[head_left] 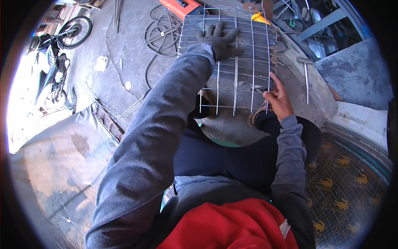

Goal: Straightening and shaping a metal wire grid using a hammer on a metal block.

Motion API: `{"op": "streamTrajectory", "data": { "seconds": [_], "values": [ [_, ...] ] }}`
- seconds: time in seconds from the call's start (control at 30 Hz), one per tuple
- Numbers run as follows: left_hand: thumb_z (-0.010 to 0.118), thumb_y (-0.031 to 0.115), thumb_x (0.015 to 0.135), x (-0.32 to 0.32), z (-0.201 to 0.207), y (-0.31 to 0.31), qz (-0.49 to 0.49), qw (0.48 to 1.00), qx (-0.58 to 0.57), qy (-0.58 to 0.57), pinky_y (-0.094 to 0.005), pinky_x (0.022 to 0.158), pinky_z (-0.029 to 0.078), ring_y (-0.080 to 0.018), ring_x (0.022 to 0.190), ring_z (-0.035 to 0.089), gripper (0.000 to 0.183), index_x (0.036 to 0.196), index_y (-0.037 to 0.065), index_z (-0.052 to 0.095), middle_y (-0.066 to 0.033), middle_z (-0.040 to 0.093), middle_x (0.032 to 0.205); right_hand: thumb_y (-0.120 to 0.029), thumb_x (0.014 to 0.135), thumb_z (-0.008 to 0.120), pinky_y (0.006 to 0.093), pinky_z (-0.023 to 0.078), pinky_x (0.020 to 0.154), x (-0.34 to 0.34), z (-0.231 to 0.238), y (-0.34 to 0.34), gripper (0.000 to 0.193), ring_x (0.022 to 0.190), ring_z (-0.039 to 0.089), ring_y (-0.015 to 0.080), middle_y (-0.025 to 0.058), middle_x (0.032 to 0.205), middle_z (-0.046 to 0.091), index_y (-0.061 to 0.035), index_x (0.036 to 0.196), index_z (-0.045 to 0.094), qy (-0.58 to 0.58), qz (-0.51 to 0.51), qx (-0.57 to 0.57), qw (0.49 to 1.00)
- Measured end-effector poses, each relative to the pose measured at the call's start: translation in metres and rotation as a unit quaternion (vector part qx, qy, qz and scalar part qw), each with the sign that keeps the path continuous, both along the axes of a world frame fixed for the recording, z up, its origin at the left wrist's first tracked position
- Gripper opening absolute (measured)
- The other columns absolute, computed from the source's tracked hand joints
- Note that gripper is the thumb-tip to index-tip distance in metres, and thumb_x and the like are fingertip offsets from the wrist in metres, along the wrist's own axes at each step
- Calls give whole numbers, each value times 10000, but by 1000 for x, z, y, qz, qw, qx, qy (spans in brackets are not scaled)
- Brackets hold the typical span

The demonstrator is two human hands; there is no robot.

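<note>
A grid of thin metal rods (236, 79) lies over a dark board (244, 66) in front of my knees. My left hand (217, 41), in a dark grey knitted glove, rests flat on the grid's upper part with its fingers spread. At the grid's near right corner is my bare right hand (280, 101), its thumb and index finger closing round the edge rod. The other fingers of that hand are partly hidden. Small metal scraps lie on the board between the rods, near my right hand.
A hammer (307, 81) lies right of the grid. Beyond it are an orange-red power tool (178, 7) and a yellow object (260, 18). A coiled cable (150, 62) runs along the floor at left, with a motorcycle (53, 62) farther off. Metal frames (323, 27) stand at far right.
</note>
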State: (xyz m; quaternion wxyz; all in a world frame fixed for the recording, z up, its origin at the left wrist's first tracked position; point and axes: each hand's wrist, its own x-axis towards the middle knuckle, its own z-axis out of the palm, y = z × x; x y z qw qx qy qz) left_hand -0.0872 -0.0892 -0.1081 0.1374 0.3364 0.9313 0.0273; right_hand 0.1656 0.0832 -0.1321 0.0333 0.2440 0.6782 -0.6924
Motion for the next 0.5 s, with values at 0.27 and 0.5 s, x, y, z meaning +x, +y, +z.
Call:
{"op": "streamTrajectory", "data": {
  "seconds": [0.27, 0.5],
  "values": [
    [457, 855, 788, -1, -3, -1, 1, 1000, 0, 7, -640, 1177, 76, -439, 1504, 66, 898, 1547, 448, 200, -158, 87, 1647, -106, 922, 670, 290, 473, 597, 2, 11, 6, 739, 726, 575, 82, 40, 852, 647, -218, 1552, 300, -25, 21, 19, 999],
    [480, 842, 785, -2, -3, -1, 6, 1000, 0, -2, -659, 1166, 63, -419, 1512, 51, 895, 1544, 460, 197, -135, 82, 1653, -278, 914, 700, 345, 474, 570, -6, 23, -16, 393, 635, 586, 130, 30, 729, 634, -150, 1274, 611, -62, -83, 404, 909]
  ]
}}
